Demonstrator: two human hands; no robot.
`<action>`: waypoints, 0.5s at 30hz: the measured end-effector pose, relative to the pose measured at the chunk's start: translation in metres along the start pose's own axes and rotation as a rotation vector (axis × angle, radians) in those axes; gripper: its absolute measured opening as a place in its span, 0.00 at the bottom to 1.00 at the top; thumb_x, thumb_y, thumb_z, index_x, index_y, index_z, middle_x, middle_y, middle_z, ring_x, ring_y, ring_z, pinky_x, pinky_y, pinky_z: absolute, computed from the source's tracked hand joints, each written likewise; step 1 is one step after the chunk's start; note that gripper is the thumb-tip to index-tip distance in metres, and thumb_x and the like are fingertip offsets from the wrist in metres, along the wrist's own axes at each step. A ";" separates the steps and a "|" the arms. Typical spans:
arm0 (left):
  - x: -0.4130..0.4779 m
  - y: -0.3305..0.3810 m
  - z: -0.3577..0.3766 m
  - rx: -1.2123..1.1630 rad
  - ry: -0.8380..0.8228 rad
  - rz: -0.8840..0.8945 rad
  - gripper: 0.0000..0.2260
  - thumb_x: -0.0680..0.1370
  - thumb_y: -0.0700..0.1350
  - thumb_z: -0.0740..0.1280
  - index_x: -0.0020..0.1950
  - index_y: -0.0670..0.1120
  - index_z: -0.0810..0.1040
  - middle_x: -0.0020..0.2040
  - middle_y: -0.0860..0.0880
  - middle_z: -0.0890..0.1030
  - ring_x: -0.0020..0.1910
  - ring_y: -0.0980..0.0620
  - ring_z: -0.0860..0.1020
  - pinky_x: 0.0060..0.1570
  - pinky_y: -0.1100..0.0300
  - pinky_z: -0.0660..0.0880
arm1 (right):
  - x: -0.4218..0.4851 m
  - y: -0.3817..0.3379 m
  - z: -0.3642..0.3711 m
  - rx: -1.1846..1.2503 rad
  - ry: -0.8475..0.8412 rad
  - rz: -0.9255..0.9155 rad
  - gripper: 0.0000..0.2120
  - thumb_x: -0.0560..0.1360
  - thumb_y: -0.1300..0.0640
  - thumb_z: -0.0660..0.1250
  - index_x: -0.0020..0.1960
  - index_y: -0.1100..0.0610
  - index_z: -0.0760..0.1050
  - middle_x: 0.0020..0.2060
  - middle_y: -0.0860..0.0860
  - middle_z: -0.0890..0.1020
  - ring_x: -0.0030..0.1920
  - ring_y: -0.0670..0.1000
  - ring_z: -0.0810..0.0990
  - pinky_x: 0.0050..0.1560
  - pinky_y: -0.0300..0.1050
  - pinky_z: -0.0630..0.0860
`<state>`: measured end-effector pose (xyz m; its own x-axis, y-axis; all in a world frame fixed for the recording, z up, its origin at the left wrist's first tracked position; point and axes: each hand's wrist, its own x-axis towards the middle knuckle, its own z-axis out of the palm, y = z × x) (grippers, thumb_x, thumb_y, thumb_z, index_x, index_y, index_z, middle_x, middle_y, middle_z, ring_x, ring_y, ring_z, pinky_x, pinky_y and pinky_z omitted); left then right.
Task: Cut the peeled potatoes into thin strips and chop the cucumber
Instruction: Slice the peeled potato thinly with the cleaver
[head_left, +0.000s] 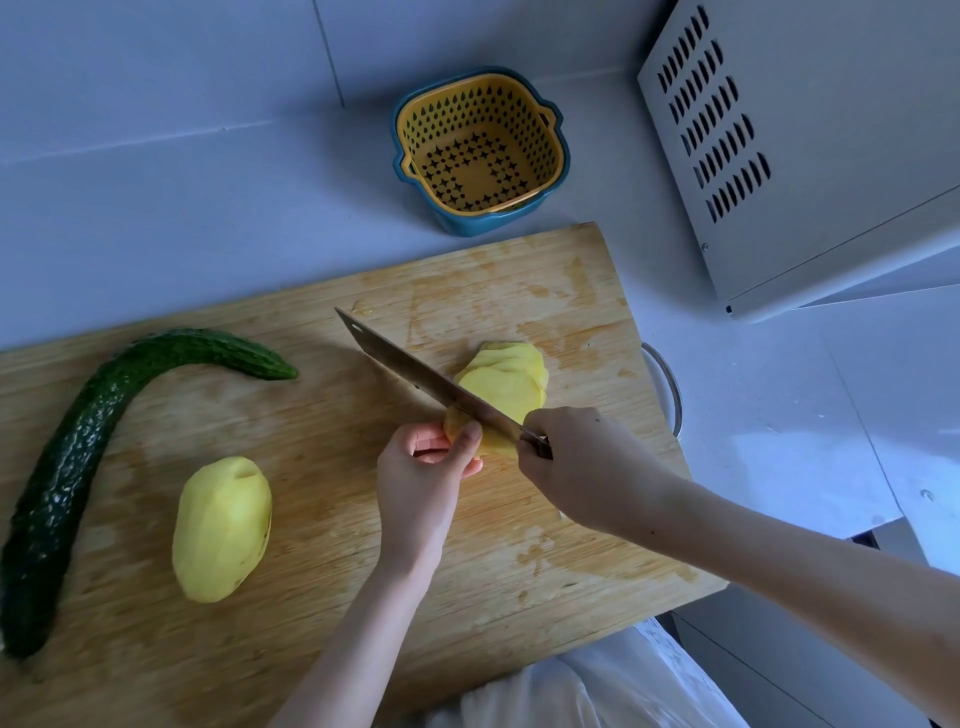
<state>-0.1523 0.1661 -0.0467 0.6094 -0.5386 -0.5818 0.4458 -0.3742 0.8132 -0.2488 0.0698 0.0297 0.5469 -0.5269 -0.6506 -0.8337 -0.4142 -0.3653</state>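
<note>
On the wooden cutting board (322, 597) my left hand (423, 475) grips the last chunk of a peeled potato (491, 446). My right hand (582, 467) holds the handle of a cleaver (410, 369), whose blade rests against that chunk. Behind the blade lies a fanned stack of potato slices (511, 376). A whole peeled potato (221, 530) sits on the board to the left. A long curved cucumber (88, 457) lies along the board's left side, uncut.
A yellow strainer in a blue basket (478, 150) stands on the counter behind the board. A white vented appliance (810, 145) fills the upper right. A metal rim (670, 387) shows beside the board's right edge. My white clothing (597, 691) is at the bottom.
</note>
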 end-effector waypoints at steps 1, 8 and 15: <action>0.000 -0.001 0.000 0.014 -0.001 0.004 0.05 0.71 0.40 0.73 0.43 0.43 0.79 0.37 0.48 0.83 0.37 0.46 0.83 0.37 0.64 0.78 | 0.004 0.000 0.003 0.001 0.005 -0.002 0.12 0.79 0.53 0.54 0.38 0.54 0.66 0.32 0.50 0.73 0.32 0.52 0.72 0.32 0.44 0.69; 0.004 -0.005 -0.004 0.054 -0.001 0.001 0.09 0.71 0.41 0.74 0.47 0.39 0.80 0.40 0.46 0.84 0.37 0.48 0.83 0.44 0.53 0.80 | 0.012 0.007 0.025 -0.003 0.067 -0.027 0.10 0.80 0.50 0.55 0.50 0.57 0.67 0.37 0.53 0.78 0.34 0.54 0.77 0.35 0.51 0.76; 0.003 -0.004 -0.001 0.051 0.009 0.012 0.11 0.71 0.42 0.74 0.47 0.37 0.80 0.40 0.45 0.84 0.38 0.47 0.83 0.44 0.51 0.81 | 0.020 0.015 0.016 0.140 -0.085 -0.074 0.26 0.79 0.44 0.56 0.74 0.50 0.58 0.45 0.54 0.82 0.38 0.47 0.77 0.45 0.44 0.78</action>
<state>-0.1515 0.1669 -0.0518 0.6207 -0.5364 -0.5718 0.4046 -0.4055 0.8197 -0.2517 0.0646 0.0003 0.6037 -0.4320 -0.6701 -0.7972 -0.3391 -0.4996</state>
